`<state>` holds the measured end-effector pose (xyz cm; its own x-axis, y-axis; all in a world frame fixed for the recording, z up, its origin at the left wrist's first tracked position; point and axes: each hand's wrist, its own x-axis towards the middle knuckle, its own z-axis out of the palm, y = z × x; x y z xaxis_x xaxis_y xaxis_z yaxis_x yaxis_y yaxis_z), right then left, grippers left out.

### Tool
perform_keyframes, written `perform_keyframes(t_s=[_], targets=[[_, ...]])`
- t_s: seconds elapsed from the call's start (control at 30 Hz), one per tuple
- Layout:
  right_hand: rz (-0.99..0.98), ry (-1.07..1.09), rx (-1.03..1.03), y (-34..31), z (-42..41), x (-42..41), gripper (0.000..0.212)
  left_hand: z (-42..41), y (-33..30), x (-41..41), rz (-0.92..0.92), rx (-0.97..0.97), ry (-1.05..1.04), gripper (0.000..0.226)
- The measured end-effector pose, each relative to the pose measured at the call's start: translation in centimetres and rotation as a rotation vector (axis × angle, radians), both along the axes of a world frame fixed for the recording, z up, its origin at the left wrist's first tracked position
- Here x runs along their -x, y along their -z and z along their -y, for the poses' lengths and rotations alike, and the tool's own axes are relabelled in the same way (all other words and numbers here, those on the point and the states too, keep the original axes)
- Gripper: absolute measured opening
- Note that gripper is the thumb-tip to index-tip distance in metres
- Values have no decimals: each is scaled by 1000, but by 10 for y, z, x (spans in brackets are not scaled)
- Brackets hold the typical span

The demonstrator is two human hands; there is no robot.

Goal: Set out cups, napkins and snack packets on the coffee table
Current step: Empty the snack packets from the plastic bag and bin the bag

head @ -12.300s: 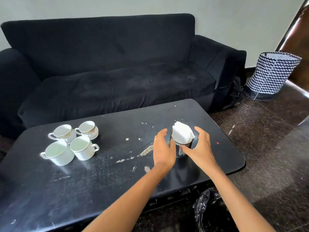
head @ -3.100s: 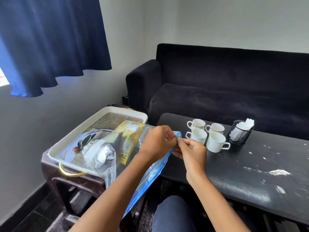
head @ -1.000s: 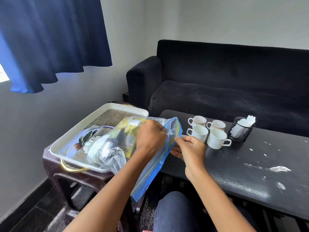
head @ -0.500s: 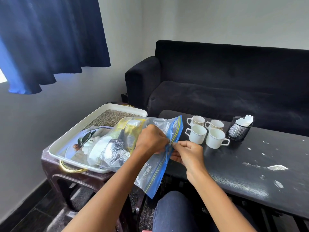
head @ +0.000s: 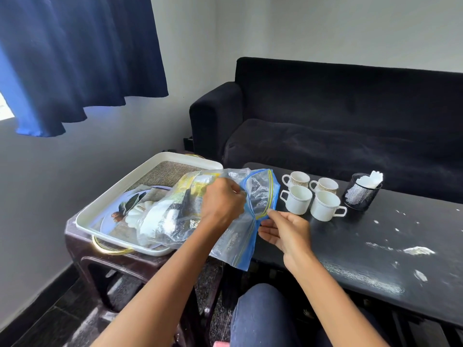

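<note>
A clear zip bag [head: 260,196] with a blue and yellow seal holds yellow and silver snack packets [head: 193,191]. It lies partly on a white tray [head: 120,196]. My left hand [head: 221,204] grips the bag's near lip. My right hand [head: 285,231] pinches the other lip at the seal, and the mouth gapes between them. Several white cups [head: 310,196] stand grouped at the left end of the black coffee table [head: 375,246]. Beside them a black mesh holder [head: 360,194] carries white napkins.
The tray rests on a dark brown side table [head: 105,261] left of the coffee table. A black sofa [head: 338,126] runs behind. A blue curtain [head: 75,58] hangs at upper left. White flecks mark the table top. My knee [head: 260,314] is below.
The bag's mouth has pulled wider apart. My right hand has shifted right and down along the seal while my left hand keeps its grip. The cups and napkin holder have not moved.
</note>
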<state>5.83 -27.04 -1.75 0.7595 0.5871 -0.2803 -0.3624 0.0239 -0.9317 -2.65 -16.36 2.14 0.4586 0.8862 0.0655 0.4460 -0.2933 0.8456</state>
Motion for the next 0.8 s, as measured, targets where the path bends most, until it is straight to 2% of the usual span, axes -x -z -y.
perform_keyframes(t_s=[0.17,0.37,0.47,0.53,0.8], targets=[[-28,-228,49,-6,7,11,19,2,-3,1,-14,-5,15,15],[42,-151,57,-5,7,10,21,10,-10,0,-368,91,264,28],[63,-141,62,-2,7,9,19,9,-8,1,-341,142,261,16],[85,-123,72,0,5,8,19,8,-7,2,-312,141,238,16],[93,-2,104,11,4,-2,18,2,-5,4,-247,-105,41,15]])
